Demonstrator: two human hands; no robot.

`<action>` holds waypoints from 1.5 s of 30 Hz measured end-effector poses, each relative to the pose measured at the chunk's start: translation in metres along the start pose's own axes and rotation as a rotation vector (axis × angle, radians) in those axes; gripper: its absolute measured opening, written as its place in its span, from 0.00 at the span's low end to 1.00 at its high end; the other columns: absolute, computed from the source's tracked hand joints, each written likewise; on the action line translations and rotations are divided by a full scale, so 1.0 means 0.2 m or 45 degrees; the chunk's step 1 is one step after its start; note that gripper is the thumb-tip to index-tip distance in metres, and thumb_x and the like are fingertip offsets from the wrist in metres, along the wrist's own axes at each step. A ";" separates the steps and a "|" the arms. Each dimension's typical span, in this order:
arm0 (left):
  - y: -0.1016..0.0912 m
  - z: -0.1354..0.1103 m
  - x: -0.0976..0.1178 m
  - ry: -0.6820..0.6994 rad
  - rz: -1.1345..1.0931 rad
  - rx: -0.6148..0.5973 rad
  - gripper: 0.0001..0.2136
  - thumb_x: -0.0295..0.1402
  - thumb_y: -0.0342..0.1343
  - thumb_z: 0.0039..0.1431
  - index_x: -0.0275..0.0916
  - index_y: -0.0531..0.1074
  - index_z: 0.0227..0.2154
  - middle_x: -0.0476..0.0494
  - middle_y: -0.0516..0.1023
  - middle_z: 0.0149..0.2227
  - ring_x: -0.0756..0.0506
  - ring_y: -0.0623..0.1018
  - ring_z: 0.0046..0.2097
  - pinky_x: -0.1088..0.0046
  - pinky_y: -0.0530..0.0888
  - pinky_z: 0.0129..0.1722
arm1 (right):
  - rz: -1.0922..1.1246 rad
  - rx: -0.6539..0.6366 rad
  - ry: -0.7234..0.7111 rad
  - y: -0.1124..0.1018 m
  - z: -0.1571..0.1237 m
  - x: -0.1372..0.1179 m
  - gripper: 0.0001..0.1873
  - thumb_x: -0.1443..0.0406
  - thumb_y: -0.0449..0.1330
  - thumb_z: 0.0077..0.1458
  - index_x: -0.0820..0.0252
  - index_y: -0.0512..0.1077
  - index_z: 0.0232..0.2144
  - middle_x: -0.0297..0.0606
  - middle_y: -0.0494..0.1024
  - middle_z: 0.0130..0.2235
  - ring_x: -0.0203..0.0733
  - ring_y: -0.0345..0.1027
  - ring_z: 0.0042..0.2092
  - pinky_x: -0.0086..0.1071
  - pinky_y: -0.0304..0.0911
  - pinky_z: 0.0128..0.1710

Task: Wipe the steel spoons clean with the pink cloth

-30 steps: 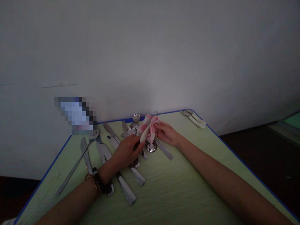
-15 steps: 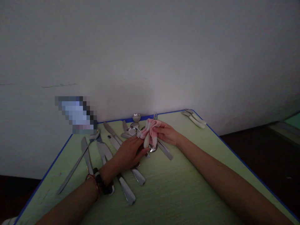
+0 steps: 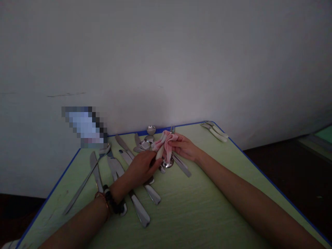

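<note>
My right hand (image 3: 184,147) grips a pink and white cloth (image 3: 166,142) bunched around a piece of cutlery with a white handle (image 3: 160,152) and metal fork tines (image 3: 172,129) poking out at the top. My left hand (image 3: 141,167) pinches the lower end of that white handle with its fingertips. Both hands hover over a cluster of steel spoons (image 3: 145,144) and knives (image 3: 153,193) on the green table (image 3: 197,211). A dark bead bracelet (image 3: 111,201) sits on my left wrist.
More knives (image 3: 96,173) and a long spoon (image 3: 85,180) lie at the left of the table. Two white-handled utensils (image 3: 215,131) rest at the far right corner. The table has a blue rim (image 3: 261,174) and stands against a white wall. Dark floor lies to the right.
The cloth and white-handled utensil shifted slightly between my hands, tilting from slanted to more upright. My left fingers slid along the handle's lower end. Arms stayed in place.
</note>
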State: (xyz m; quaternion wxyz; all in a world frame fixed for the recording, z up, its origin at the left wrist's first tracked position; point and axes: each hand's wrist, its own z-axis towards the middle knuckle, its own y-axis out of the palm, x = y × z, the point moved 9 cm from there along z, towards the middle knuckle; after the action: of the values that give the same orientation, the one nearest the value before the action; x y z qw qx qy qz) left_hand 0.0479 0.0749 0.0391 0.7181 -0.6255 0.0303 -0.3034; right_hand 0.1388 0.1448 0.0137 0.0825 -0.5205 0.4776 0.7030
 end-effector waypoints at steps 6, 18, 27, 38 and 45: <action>0.00 0.00 -0.01 -0.018 0.027 0.004 0.14 0.40 0.42 0.63 0.38 0.65 0.26 0.46 0.70 0.25 0.46 0.69 0.29 0.71 0.64 0.30 | -0.016 0.010 -0.018 0.02 0.00 -0.01 0.21 0.69 0.69 0.39 0.60 0.71 0.39 0.31 0.78 0.32 0.33 0.72 0.33 0.27 0.67 0.39; 0.02 0.00 0.01 0.035 0.065 -0.032 0.15 0.40 0.43 0.63 0.38 0.66 0.26 0.47 0.69 0.24 0.46 0.69 0.28 0.70 0.64 0.31 | -0.168 0.039 -0.079 0.07 -0.01 -0.03 0.16 0.66 0.70 0.39 0.63 0.71 0.32 0.38 0.80 0.31 0.38 0.74 0.32 0.32 0.68 0.37; 0.01 -0.01 0.02 0.050 -0.073 -0.064 0.15 0.38 0.40 0.65 0.36 0.69 0.34 0.41 0.74 0.32 0.44 0.72 0.35 0.67 0.67 0.38 | -0.069 0.125 -0.019 0.00 0.00 -0.01 0.23 0.67 0.71 0.36 0.60 0.75 0.39 0.30 0.79 0.32 0.31 0.71 0.31 0.25 0.67 0.35; -0.02 0.00 -0.01 -0.036 -0.244 -0.028 0.16 0.38 0.39 0.63 0.38 0.65 0.24 0.48 0.68 0.24 0.48 0.68 0.28 0.72 0.66 0.30 | 0.141 0.359 -0.177 -0.15 0.01 -0.04 0.10 0.63 0.69 0.42 0.62 0.74 0.27 0.33 0.79 0.28 0.32 0.71 0.28 0.26 0.69 0.34; -0.01 -0.03 -0.01 0.008 -0.229 -0.032 0.13 0.37 0.42 0.61 0.38 0.64 0.24 0.50 0.67 0.22 0.49 0.67 0.26 0.73 0.63 0.28 | 0.109 0.266 -0.122 -0.11 0.02 -0.04 0.11 0.61 0.64 0.48 0.61 0.73 0.34 0.36 0.79 0.33 0.37 0.72 0.33 0.32 0.69 0.37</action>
State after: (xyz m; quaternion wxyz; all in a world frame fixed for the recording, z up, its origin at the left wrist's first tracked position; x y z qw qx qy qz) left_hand 0.0434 0.0712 0.0394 0.6799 -0.6337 -0.0199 -0.3684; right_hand 0.1540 0.1620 0.0074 0.1290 -0.4539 0.5655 0.6764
